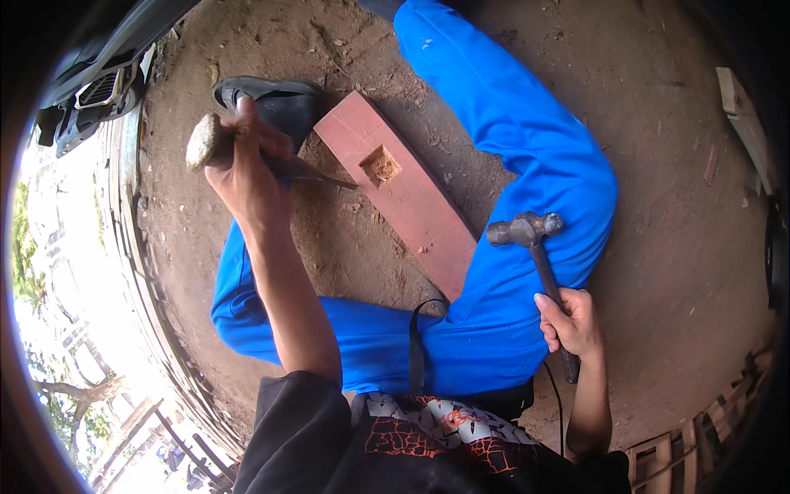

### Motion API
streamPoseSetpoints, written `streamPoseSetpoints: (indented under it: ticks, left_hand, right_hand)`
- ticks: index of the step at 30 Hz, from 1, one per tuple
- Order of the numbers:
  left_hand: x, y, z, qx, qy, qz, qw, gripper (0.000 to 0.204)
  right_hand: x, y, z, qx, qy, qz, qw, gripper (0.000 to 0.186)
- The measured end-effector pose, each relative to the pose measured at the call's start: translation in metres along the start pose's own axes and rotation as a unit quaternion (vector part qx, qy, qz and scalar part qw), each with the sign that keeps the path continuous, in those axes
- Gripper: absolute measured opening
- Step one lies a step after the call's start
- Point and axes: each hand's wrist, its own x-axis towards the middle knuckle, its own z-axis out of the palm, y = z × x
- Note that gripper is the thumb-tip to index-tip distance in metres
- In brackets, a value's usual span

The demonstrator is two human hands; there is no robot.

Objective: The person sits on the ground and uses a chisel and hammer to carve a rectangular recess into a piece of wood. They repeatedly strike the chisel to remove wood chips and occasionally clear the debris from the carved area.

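Note:
My left hand (251, 169) is closed round the handle of a chisel (309, 170), its worn, pale butt end toward me. The blade points right, its tip by the left edge of a reddish wooden board (411, 210). A square mortise (381, 167) is cut into the board's far half, with pale chips and rough wood inside. In my right hand (572, 323), the fingers wrap the dark handle of a ball-peen hammer (527, 230). The hammer's head is raised over my right thigh, apart from the chisel.
The board lies slantwise on bare dirt (675, 247) between my legs in blue trousers (543, 156). My dark shoe (284, 103) is beside its far end. A wooden beam (745, 123) is at far right, slats (687, 457) at lower right, and part of a motorcycle (103, 86) at upper left.

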Motion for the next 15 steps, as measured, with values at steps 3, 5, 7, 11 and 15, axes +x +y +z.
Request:
streamPoseSetpoints:
  ticks: [3,5,7,11,15]
  left_hand:
    - [0.008,0.004,-0.009,-0.094,-0.009,-0.021,0.995,0.023]
    - [0.011,0.001,-0.011,-0.151,-0.048,-0.03,0.987,0.023]
    - [0.012,-0.004,-0.011,-0.133,-0.084,-0.007,0.987,0.025]
    - [0.0,-0.019,0.011,-0.055,-0.017,0.022,0.998,0.022]
    - [-0.007,-0.024,0.014,-0.025,0.002,0.028,0.999,0.018]
  right_hand:
    - [0.001,0.0,0.002,0.005,0.009,0.004,1.0,0.041]
    - [0.001,0.001,0.001,0.006,0.008,0.007,1.0,0.041]
    - [0.002,-0.002,0.002,0.001,0.007,0.01,1.0,0.041]
    - [0.001,-0.004,0.003,-0.005,0.016,0.024,1.0,0.04]
    - [0.002,-0.007,0.005,-0.004,0.018,0.037,0.999,0.04]
